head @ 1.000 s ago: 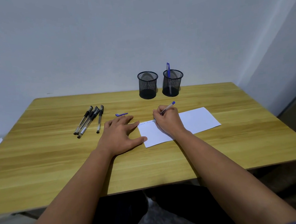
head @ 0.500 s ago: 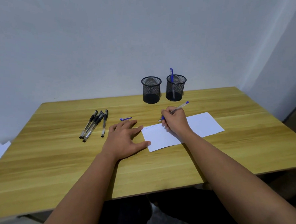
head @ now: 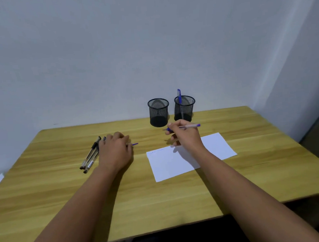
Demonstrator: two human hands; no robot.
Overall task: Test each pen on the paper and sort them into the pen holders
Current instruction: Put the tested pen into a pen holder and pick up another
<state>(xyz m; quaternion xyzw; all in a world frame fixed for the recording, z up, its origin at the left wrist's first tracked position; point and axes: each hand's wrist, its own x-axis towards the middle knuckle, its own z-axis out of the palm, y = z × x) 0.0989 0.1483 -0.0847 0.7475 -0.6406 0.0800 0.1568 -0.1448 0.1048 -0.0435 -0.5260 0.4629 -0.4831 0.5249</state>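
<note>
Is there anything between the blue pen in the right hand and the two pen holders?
Nothing visible. The right hand holds the blue pen above the table, just in front of the holders. The left holder looks empty; the right holder has one blue pen, with room left. Both tops are open.

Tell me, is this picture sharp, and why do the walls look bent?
Head view: the wide-angle lens bows the wall corner and table edges; the right hand and its pen look slightly smeared, the mesh holders fairly crisp; light is soft, with faint shadows on the paper.
</note>
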